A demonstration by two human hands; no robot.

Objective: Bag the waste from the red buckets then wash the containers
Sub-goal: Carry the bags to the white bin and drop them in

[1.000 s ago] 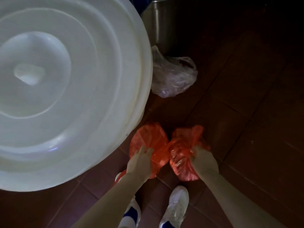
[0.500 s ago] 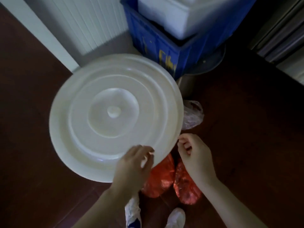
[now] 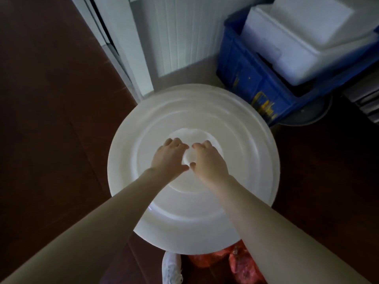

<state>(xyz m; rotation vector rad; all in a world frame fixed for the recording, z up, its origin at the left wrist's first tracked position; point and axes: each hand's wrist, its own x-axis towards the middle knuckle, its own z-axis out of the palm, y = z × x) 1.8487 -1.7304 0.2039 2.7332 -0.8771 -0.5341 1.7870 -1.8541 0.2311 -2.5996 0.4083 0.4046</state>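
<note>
Head view, near to far.

- Bottom edge of frame: one white shoe on the dark floor. Just right of it are the red bags of waste, partly hidden under the near rim of the white lid.
- Centre: left hand and right hand meet on the lid's centre knob. Fingers of both curl round it from opposite sides, grasping.
- Key relation: the knob sits directly between the two hands, neither nearer. The lid is round, so it has no long axis, and it lies face up towards me. I judge a straight lift comes next.
- Upper right: blue crate holding a white foam box.
- Writing: yellow marks on the crate, unreadable. No labels elsewhere.
</note>
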